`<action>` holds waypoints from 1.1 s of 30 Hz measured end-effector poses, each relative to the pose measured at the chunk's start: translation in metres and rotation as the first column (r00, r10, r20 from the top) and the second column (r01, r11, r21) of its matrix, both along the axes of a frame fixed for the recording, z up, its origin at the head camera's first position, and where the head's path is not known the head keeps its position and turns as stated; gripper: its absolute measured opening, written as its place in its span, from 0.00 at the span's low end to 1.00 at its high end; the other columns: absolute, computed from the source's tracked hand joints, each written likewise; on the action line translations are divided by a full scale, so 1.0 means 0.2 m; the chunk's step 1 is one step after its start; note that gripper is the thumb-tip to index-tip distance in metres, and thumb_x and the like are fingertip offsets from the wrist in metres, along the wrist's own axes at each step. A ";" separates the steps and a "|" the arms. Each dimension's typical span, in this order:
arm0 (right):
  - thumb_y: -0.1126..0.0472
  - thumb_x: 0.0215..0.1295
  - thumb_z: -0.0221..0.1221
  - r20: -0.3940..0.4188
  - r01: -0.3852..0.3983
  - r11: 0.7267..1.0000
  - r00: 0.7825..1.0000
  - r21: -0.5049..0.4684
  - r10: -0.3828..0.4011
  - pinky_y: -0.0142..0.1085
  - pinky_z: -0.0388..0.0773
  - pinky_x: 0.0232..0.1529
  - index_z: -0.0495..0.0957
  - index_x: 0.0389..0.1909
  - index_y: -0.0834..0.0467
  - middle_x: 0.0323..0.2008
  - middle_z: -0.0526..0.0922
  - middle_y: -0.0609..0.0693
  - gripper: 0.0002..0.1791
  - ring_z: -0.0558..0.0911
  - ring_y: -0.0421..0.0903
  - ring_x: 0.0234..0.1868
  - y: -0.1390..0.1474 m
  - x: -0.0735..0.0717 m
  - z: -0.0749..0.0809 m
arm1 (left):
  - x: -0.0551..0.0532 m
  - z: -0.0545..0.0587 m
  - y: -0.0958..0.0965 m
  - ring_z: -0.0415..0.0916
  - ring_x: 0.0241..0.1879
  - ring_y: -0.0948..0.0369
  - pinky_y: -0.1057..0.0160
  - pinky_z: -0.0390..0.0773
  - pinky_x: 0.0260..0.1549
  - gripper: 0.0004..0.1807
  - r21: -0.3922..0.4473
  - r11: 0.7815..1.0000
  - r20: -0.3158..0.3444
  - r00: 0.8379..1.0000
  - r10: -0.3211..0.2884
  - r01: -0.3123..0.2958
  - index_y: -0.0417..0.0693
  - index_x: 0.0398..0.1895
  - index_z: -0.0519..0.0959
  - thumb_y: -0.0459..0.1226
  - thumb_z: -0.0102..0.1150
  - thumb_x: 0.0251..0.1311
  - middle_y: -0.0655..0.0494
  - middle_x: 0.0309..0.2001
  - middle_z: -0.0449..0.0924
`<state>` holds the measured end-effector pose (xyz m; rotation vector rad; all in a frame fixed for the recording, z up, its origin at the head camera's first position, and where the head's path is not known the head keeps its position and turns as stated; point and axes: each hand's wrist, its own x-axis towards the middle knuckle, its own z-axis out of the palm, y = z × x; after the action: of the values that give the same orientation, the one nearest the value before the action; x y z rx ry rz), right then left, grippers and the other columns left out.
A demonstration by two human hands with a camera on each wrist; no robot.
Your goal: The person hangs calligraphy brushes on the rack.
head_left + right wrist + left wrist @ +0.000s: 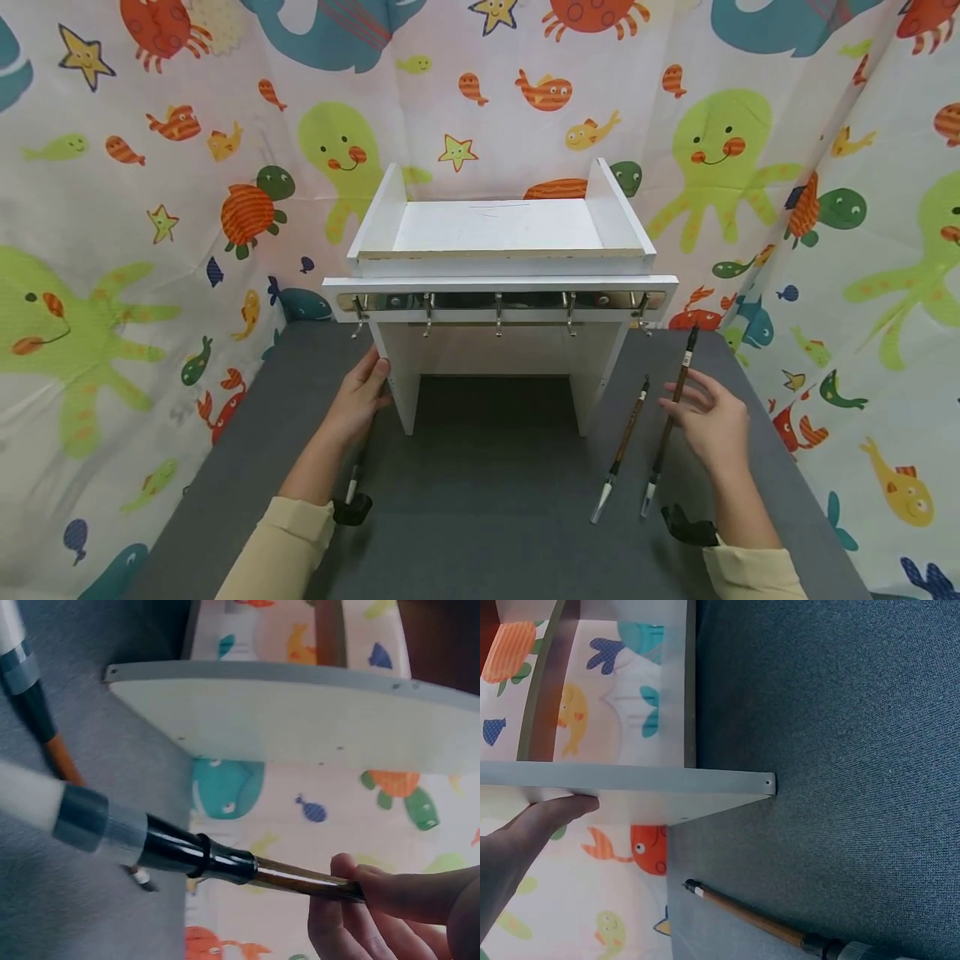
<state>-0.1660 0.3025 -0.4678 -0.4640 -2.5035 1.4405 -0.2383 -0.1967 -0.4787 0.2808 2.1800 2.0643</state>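
Note:
A white shelf rack (495, 267) with several metal hooks along its front stands on two side panels. My left hand (360, 398) touches the outer face of the left panel (705, 781), thumb extended along it in the left wrist view. Below that hand lies a writing brush (754, 921), partly hidden by the arm in the head view. At the right, my right hand (711, 425) pinches the brown handle of a second brush (232, 862) between thumb and fingers, its white tip end pointing toward me. A third brush (622, 450) lies between it and the rack.
The rack stands at the back of a dark grey table (487, 517). Behind and at both sides hangs a curtain (540, 125) printed with sea animals. Black wrist straps (352, 509) are on both arms.

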 end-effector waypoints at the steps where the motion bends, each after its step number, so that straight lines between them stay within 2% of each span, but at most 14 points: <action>1: 0.61 0.70 0.64 -0.016 0.007 1.000 1.000 0.000 -0.007 0.17 0.78 0.36 0.67 0.74 0.56 0.58 0.83 0.59 0.32 0.85 0.26 0.40 -0.01 0.01 0.02 | 0.00 0.00 0.00 0.44 0.79 0.43 0.30 0.63 0.65 0.39 -0.001 1.000 -0.002 1.000 0.000 0.000 0.56 0.83 0.41 0.54 0.41 0.77 0.48 0.82 0.38; 8: 0.51 0.64 0.69 -0.070 0.045 0.999 0.996 -0.013 -0.046 0.18 0.79 0.36 0.75 0.68 0.55 0.57 0.83 0.57 0.32 0.82 0.20 0.38 -0.05 0.07 0.12 | -0.01 -0.01 0.01 0.46 0.79 0.45 0.30 0.63 0.65 0.39 0.016 1.000 0.002 1.000 -0.003 0.003 0.57 0.83 0.43 0.54 0.42 0.76 0.49 0.82 0.41; 17: 0.47 0.58 0.72 -0.167 0.113 0.993 0.979 -0.016 -0.114 0.17 0.78 0.39 0.82 0.61 0.47 0.51 0.87 0.49 0.29 0.85 0.27 0.43 -0.12 0.11 0.22 | -0.01 -0.01 0.01 0.47 0.79 0.45 0.30 0.64 0.65 0.39 0.014 1.000 0.013 1.000 0.014 -0.014 0.57 0.83 0.43 0.54 0.42 0.76 0.50 0.82 0.41; 25: 0.53 0.56 0.75 -0.277 0.105 0.992 0.953 -0.069 -0.120 0.17 0.78 0.39 0.84 0.57 0.46 0.46 0.89 0.43 0.26 0.85 0.24 0.39 -0.18 0.16 0.29 | -0.01 -0.01 0.00 0.48 0.78 0.44 0.31 0.65 0.64 0.38 -0.002 1.000 -0.002 1.000 0.008 -0.008 0.60 0.83 0.43 0.55 0.42 0.76 0.51 0.82 0.41; 33: 0.64 0.54 0.75 -0.419 0.033 0.998 0.906 -0.061 -0.055 0.20 0.79 0.41 0.85 0.57 0.49 0.44 0.89 0.37 0.27 0.86 0.27 0.40 -0.27 0.24 0.37 | 0.00 0.00 0.00 0.49 0.78 0.45 0.30 0.65 0.64 0.38 0.007 1.000 -0.003 1.000 0.004 -0.004 0.60 0.83 0.45 0.55 0.43 0.76 0.51 0.82 0.43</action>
<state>-0.1178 0.2478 -0.3933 -0.1874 -2.1034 1.4142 -0.2392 -0.1967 -0.4791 0.2806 2.1768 2.0754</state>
